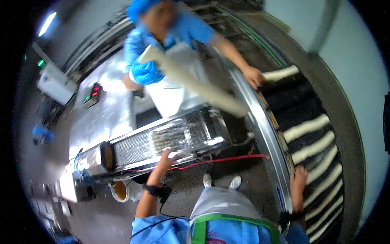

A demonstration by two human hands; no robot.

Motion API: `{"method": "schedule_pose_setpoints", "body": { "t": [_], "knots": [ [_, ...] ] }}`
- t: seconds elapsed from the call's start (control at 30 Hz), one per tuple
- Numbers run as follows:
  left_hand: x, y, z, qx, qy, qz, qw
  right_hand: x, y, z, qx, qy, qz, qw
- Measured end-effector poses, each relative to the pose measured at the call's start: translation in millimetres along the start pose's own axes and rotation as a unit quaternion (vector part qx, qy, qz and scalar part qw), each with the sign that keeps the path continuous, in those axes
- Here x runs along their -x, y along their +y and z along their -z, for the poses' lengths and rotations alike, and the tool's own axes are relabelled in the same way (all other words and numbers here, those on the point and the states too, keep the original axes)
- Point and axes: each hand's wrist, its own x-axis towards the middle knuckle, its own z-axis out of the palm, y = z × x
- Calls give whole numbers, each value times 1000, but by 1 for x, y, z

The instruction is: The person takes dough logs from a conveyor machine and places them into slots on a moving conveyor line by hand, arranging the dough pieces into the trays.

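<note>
My left hand (164,162) is at the near metal rail of a mesh-belt conveyor (178,136), fingers loosely extended and slightly blurred, with no object visible in them. On the right, my right hand (298,179) has its fingers curled at the wooden edge of a long dark-lined tray (278,132), beside the ends of several pale dough strips (310,148). Opposite me, a co-worker's blue-gloved hand (147,73) holds up a long, pale, board-like piece (195,83), blurred by motion. The co-worker's bare other hand (254,77) is at the tray's far end, by another dough strip (281,74).
A metal rail (258,110) runs along the tray's left side. A red cord (219,160) stretches below the conveyor. On the floor stands a white bucket (120,192) with brownish contents. A metal table (103,114) bears a small device with lit digits (94,93).
</note>
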Motion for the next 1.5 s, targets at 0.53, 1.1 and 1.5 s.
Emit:
{"method": "schedule_pose_setpoints", "body": {
  "t": [0.53, 1.1, 1.5],
  "knots": [
    [49, -150, 111, 49, 226, 141, 963, 14, -1, -30, -7, 40, -40, 998],
    [9, -284, 169, 429, 377, 181, 801, 27, 20, -57, 76, -4, -106, 991],
    [-39, -256, 198, 410, 606, 506, 456, 15, -34, -20, 59, 54, -59, 995]
  ]
}}
